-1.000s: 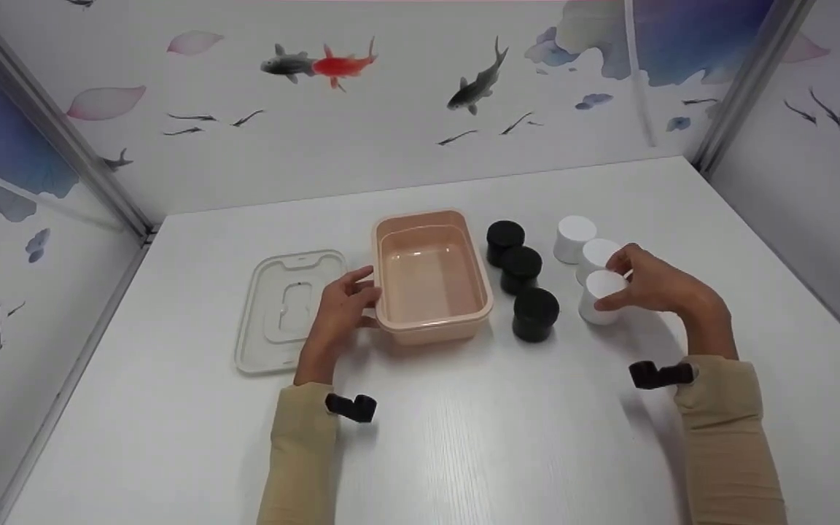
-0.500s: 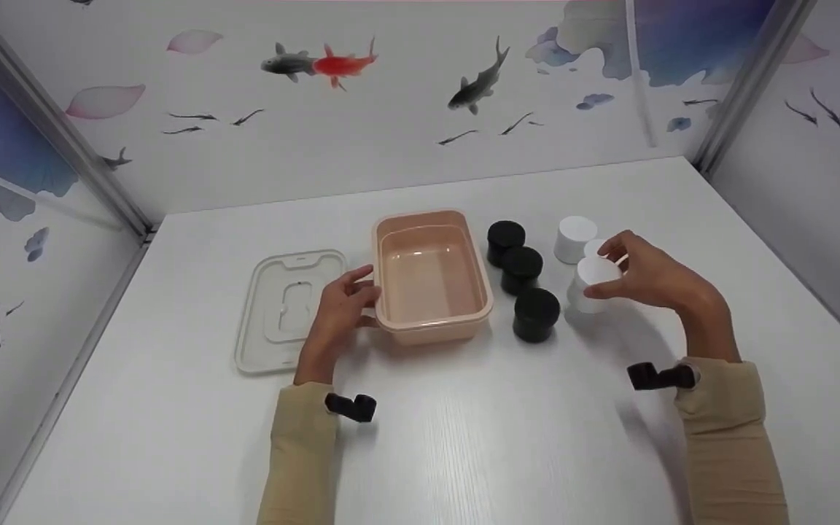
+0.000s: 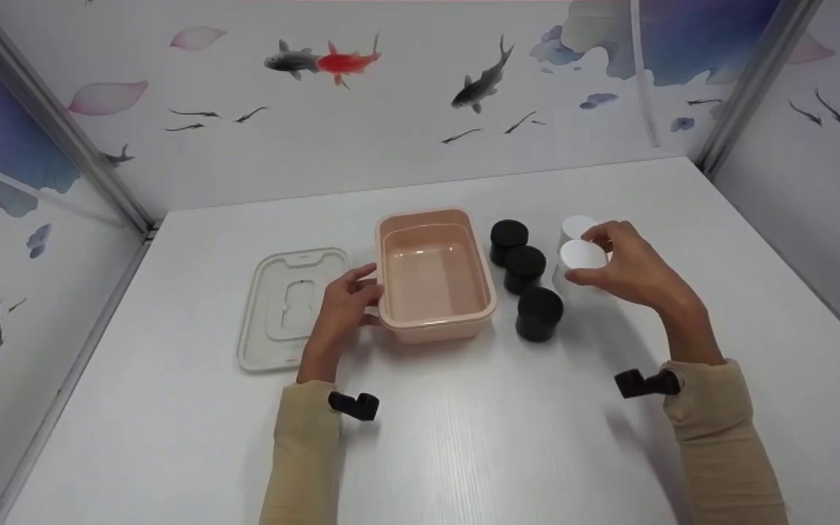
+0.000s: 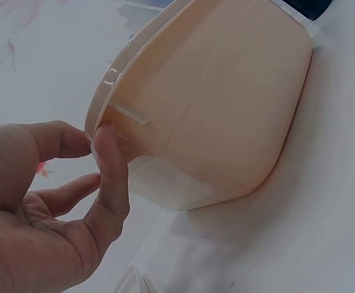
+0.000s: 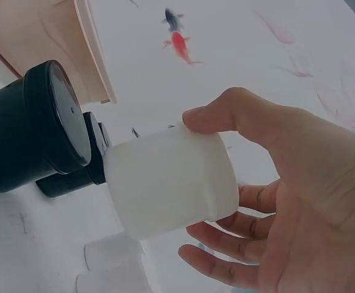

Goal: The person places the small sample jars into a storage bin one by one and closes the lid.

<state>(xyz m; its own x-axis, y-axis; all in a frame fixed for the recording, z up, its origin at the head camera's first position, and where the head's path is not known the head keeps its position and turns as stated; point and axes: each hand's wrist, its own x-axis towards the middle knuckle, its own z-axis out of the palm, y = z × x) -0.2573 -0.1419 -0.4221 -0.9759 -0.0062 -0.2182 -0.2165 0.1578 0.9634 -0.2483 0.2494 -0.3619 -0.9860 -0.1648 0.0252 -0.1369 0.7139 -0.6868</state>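
Head view shows, nearest, two tan sleeves (image 3: pixel 302 459) over the white worktop (image 3: pixel 493 437). The left hand (image 3: pixel 342 305) holds the left rim of the peach tub (image 3: pixel 440 333); the pale lid (image 3: pixel 259 332) lies further left. Three black jars (image 3: pixel 539 313) stand right of the tub. To their right, the right hand (image 3: pixel 635 271) grips a white jar (image 3: pixel 582 255) with thumb and fingers, before another white jar (image 3: pixel 576 227). Farthest is the fish-painted wall (image 3: pixel 405 157).

Left hand (image 4: pixel 49 241) touching peach tub (image 4: pixel 226 110), perhaps a lid (image 4: pixel 132 282)

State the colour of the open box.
The open box is peach-pink, best seen in the head view.
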